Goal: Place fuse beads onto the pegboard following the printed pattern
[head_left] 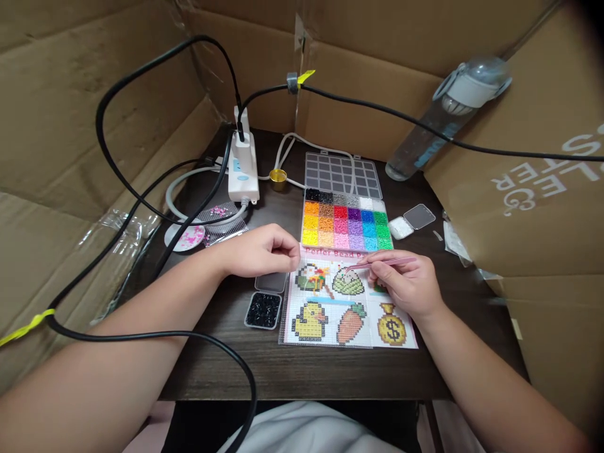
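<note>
My right hand (pixel 408 280) grips a pair of pink tweezers (pixel 394 262), whose tips point left onto the green-and-white bead figure (pixel 348 282). That figure lies at the upper middle of a bead pattern sheet (pixel 335 253) with a gridded pegboard over it. Curled closed, my left hand (pixel 274 250) hovers or rests at the sheet's upper left edge; whether anything is in its fingers is hidden. Below that hand is a small clear box of black beads (pixel 262 310), its lid folded back. A duck (pixel 310 322), a carrot (pixel 350 324) and a money bag (pixel 391 325) fill the lower row.
Behind the sheet stands a divided box of coloured beads (pixel 346 217), lid back. A small box of white beads (pixel 401 228) is to its right. A power strip (pixel 243 170), gold cup (pixel 278 180) and water bottle (pixel 438 126) stand farther back. Black cables (pixel 165 336) cross the view.
</note>
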`<state>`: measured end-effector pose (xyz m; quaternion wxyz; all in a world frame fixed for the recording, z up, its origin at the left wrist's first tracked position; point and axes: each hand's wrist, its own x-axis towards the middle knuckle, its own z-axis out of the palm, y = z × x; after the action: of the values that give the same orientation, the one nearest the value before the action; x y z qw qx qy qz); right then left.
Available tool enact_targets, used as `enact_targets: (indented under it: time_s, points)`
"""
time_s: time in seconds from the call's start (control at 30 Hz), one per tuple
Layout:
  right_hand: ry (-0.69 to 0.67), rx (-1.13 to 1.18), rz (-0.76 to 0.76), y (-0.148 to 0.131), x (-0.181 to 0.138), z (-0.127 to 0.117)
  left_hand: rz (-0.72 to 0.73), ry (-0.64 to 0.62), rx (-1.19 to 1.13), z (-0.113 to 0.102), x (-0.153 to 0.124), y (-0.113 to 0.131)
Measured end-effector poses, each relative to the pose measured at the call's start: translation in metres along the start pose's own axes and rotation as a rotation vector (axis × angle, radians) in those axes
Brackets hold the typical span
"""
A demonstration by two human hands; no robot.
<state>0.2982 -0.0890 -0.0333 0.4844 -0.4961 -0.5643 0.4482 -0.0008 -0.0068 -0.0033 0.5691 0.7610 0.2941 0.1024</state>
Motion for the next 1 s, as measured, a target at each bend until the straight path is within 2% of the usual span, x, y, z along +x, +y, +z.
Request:
enact_targets:
  time_s: [0.23,0.53,1.0]
  points:
    - [-0.018,-0.041,-0.044,-0.0068,0.0001,0.0041,-0.001,-0.002,-0.008,0.0,0.0,0.0013]
    - [-0.06,-0.065,-0.029,-0.0038,0.0003,0.0025,-0.033,-0.006,0.011,-0.0002,0.0002,0.0024]
    - [-0.021,-0.043,0.0,-0.0043,0.0012,0.0025,-0.027,-0.007,0.01,0.0,0.0,0.0052]
